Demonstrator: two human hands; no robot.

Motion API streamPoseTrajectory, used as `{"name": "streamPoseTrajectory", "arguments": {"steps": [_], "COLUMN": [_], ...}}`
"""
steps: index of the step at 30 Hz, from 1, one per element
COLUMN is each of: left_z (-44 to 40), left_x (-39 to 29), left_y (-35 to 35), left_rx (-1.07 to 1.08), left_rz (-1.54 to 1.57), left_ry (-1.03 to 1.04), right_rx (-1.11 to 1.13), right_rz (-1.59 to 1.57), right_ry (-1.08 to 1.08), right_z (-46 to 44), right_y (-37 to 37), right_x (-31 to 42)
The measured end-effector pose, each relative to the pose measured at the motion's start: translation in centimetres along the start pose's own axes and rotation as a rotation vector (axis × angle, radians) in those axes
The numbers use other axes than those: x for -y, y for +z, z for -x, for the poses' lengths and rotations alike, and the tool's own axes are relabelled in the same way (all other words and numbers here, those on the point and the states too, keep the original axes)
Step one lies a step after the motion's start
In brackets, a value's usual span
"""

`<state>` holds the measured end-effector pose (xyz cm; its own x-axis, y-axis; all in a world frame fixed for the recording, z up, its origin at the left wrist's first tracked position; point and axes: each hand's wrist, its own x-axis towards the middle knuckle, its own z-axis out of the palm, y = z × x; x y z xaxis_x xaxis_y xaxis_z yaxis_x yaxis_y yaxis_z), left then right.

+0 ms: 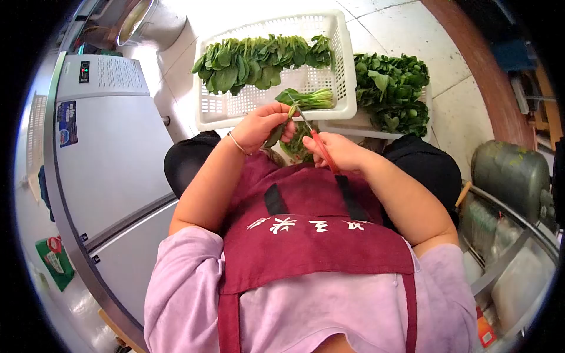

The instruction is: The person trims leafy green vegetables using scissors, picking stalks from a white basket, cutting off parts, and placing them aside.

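My left hand (268, 125) is closed around a leafy green stalk (275, 136), its pale stem end pointing up past my fingers. In my right hand (348, 153) is a pair of scissors with red handles (319, 145). Their blades reach up to the stem end beside my left fingers; whether they touch it I cannot tell. Just beyond my hands, a white plastic basket (351, 88) holds a long row of leafy greens (244, 62) and a smaller bunch with pale stems (318, 99). Below the blades, more greens (299, 147) show partly behind my hands.
At the right of the basket, a white tray (341, 130) bears a heap of leafy greens (393, 88). A refrigerator-like cabinet (118, 141) stands close on my left. A metal pot (154, 23) is at the back left, and a dark container (509, 173) is on the right.
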<state>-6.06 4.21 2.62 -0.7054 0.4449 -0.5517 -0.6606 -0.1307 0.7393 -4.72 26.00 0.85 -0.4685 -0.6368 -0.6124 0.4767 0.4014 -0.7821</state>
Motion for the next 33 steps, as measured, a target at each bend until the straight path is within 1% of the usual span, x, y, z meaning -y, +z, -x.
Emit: {"name": "streamPoseTrajectory", "arguments": {"steps": [3,7,9,10,11,12,13,15,16,18,19,21,24,25,27,30,31,33], "left_z": [0.9,0.8,0.5,0.5,0.5,0.5,0.3,0.0,0.0,0.2,0.4,0.8,0.6,0.6,0.8,1.2,1.3,1.6], "left_x": [-0.3,0.6,1.0,1.1,1.3,1.4,1.8,2.9,3.2,3.7,3.6,3.2,4.8,5.3,6.2,6.7,6.7,6.5], "left_y": [0.2,-0.4,-1.1,-1.0,-0.8,-0.5,-0.7,-1.0,-1.0,-0.8,-0.7,-0.5,-1.7,-2.1,-2.4,-2.6,-2.6,-2.6], "left_rx": [0.015,0.008,-0.062,-0.061,-0.133,-0.204,-0.204,-0.228,-0.228,-0.274,-0.274,-0.282,-0.303,-0.302,-0.285,-0.233,-0.233,-0.189], "left_rz": [-0.031,-0.134,-0.36,-0.361,-0.431,-0.5,-0.5,-0.653,-0.653,-0.833,-0.833,-0.966,-0.898,-0.899,-0.727,-0.668,-0.667,-0.709], "left_ry": [-0.055,-0.007,0.019,0.019,0.019,0.019,0.019,0.2,0.2,0.251,0.25,0.175,0.154,0.153,0.099,0.056,0.054,-0.018], "right_rx": [0.005,0.051,0.065,0.081,0.098,0.097,0.096,0.095,0.079,0.062,0.082,0.102,0.1,0.135,0.17,0.17,0.177,0.185], "right_rz": [0.036,0.059,0.071,0.131,0.19,0.19,0.198,0.207,0.204,0.201,0.19,0.177,0.182,0.199,0.213,0.178,0.22,0.261], "right_ry": [0.002,0.017,0.017,0.008,-0.001,-0.002,0.005,0.013,0.021,0.029,0.063,0.098,0.117,0.133,0.15,0.155,0.186,0.219], "right_z": [-0.2,-0.1,-0.1,-0.1,0.0,0.0,-0.1,-0.1,0.0,0.1,0.2,0.3,0.5,0.6,0.6,0.4,0.4,0.3], "right_y": [0.1,0.1,0.0,0.0,-0.1,0.0,0.1,0.3,0.4,0.5,0.6,0.8,1.3,1.3,1.4,1.8,1.8,1.9], "right_x": [-0.4,-0.4,-0.4,-0.2,-0.2,-0.3,-0.4,-0.6,-0.7,-0.7,-0.6,-0.4,-0.2,0.1,0.0,-0.6,-0.6,-0.7]}}
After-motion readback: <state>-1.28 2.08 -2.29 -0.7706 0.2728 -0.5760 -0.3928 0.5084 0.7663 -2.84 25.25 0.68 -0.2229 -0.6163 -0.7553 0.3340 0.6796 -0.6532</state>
